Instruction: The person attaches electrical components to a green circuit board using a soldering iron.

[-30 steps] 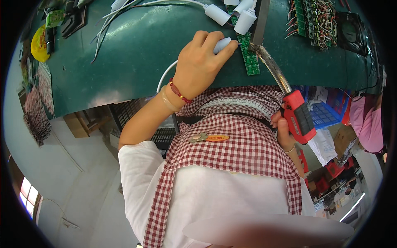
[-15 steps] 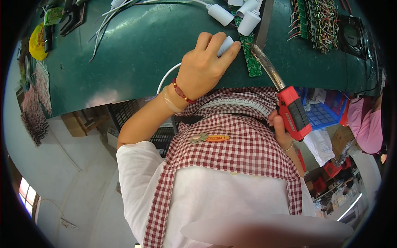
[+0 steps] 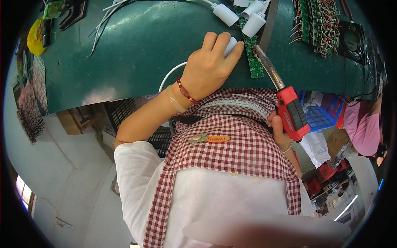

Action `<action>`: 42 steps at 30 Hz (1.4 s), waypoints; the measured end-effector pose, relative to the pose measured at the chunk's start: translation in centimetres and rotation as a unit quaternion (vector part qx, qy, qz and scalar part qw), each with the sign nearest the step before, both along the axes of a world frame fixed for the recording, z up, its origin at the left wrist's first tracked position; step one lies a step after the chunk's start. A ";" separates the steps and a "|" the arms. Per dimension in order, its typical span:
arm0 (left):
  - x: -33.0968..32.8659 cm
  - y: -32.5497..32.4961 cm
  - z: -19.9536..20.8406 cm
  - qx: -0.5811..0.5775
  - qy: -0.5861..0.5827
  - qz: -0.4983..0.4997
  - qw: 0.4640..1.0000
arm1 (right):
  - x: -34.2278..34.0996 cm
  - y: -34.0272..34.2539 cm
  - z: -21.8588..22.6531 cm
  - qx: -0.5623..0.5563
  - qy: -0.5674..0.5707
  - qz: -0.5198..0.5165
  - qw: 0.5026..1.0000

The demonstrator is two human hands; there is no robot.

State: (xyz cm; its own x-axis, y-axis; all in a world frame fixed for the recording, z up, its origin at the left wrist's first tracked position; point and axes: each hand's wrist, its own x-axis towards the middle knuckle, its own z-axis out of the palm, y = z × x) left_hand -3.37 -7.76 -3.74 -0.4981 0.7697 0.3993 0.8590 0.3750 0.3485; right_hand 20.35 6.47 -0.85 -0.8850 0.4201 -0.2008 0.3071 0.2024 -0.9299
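At upper centre, the left hand (image 3: 210,64) pinches a likely light, stiff white cylinder (image 3: 230,46), best held mid-barrel; right hand (image 3: 278,127) clasps a soldering iron (image 3: 292,112).

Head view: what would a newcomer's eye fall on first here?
Probably the red-and-black soldering iron in the right hand, its tip by the green circuit strip. Next, the left hand, left of that strip, holding a white cylinder. Then the bright yellow object at the left end of the green table.

Bright light leaves pale glare on the green table (image 3: 124,62), bent toward the dark fisheye rim
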 end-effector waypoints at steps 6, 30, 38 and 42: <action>0.0 0.1 0.0 0.001 -0.001 -0.006 1.000 | 0.7 0.8 -0.7 0.116 -0.035 0.068 0.990; 0.0 0.1 0.1 -0.013 0.004 -0.009 1.000 | 0.8 0.3 -0.1 0.037 -0.005 0.023 0.999; 0.1 0.1 0.1 -0.002 0.007 -0.003 1.000 | 0.9 0.2 -0.1 0.032 -0.003 0.021 0.999; 0.0 0.1 0.0 0.001 0.006 -0.002 1.000 | 0.7 0.2 -0.1 0.039 0.001 0.022 0.999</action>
